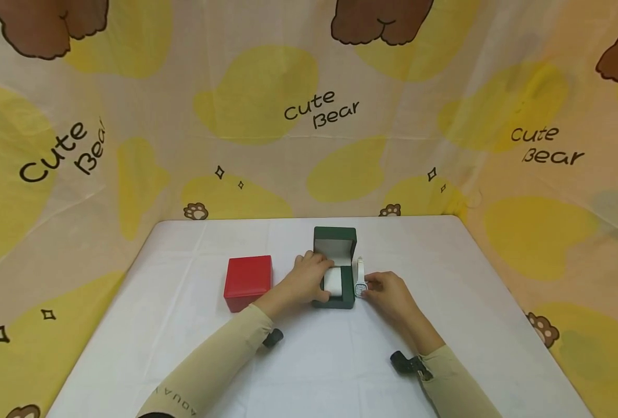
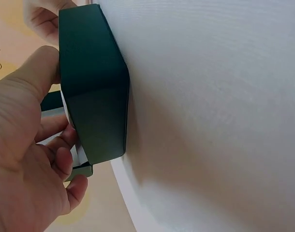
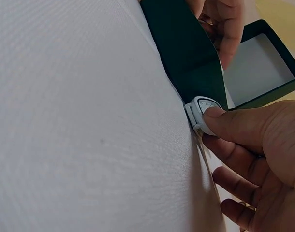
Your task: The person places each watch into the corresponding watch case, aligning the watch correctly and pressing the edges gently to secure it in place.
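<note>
L hand (image 1: 309, 278) grips open green box (image 1: 340, 287) w/ curled fingers; R hand (image 1: 390, 293) pinches white watch (image 1: 360, 280) on bench (image 1: 340, 360).

We see a dark green box (image 1: 340, 290) standing open on the white tabletop (image 1: 340, 371), its hinged lid upright at the far side and showing a pale lining. A white cushion (image 1: 334, 281) sits in its base. Just beside the box's right wall lies a white watch (image 1: 360, 278), its strap stretched away from us and its small rounded-square face at the near end, touching the tabletop. The box's outer walls are plain and matte.
</note>
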A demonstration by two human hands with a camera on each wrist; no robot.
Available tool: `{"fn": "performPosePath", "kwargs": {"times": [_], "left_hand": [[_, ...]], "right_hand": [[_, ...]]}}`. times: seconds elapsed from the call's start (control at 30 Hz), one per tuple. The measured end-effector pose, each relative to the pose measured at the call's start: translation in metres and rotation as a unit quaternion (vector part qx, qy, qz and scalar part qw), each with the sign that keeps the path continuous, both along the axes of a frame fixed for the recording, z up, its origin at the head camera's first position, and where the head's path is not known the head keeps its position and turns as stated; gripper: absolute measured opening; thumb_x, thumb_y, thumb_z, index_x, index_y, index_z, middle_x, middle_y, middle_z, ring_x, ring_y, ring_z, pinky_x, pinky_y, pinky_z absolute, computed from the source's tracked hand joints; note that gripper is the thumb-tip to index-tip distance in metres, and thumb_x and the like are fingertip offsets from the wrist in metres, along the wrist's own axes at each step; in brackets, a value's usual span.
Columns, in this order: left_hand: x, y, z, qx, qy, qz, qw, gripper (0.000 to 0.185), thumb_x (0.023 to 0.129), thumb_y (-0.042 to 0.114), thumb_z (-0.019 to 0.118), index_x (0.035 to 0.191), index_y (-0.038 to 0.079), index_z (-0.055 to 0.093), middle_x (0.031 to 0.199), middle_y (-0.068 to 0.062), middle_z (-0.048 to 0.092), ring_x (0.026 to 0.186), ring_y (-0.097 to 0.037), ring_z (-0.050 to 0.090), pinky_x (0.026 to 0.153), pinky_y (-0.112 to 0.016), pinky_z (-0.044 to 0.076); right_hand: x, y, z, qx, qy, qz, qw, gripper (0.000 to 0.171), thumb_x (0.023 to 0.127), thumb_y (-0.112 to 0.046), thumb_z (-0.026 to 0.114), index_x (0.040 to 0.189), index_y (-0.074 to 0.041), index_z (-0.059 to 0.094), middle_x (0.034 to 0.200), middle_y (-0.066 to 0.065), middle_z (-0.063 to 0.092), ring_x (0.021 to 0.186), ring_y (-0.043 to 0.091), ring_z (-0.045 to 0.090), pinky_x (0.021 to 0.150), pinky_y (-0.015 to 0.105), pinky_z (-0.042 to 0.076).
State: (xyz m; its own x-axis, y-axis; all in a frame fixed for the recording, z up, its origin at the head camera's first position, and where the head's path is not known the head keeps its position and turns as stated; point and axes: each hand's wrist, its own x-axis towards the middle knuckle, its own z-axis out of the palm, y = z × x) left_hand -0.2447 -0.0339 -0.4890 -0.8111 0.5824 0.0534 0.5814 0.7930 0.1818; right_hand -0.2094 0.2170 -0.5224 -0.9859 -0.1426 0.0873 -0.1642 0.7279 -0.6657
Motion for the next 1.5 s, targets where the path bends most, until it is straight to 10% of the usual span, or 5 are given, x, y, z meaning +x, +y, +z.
{"fn": "performPosePath", "kwargs": {"times": [0.87,1.5], "left_hand": [[0.003,-0.004,-0.006,0.040,-0.003,-0.010,0.9992,0.073,0.078,0.040,0.083,0.141,0.013,0.058,0.133,-0.007,0.057,0.118,-0.024,0.046,0.092,-0.043,0.033],[0.011,-0.008,-0.012,0.062,0.082,0.002,0.9946,0.075,0.077,0.046,0.083,0.140,0.014,0.056,0.124,-0.004,0.060,0.110,-0.021,0.047,0.088,-0.040,0.034]], "right_hand": [[-0.001,0.002,-0.001,-0.020,-0.023,-0.014,0.999,0.031,0.085,-0.015,0.083,0.114,-0.004,0.075,0.093,-0.001,0.073,0.091,0.015,0.065,0.089,0.041,0.052],[0.009,0.004,0.022,-0.138,-0.043,0.007,0.989,0.031,0.087,-0.017,0.081,0.116,-0.005,0.074,0.095,0.003,0.074,0.102,0.023,0.068,0.091,0.038,0.052]]}}
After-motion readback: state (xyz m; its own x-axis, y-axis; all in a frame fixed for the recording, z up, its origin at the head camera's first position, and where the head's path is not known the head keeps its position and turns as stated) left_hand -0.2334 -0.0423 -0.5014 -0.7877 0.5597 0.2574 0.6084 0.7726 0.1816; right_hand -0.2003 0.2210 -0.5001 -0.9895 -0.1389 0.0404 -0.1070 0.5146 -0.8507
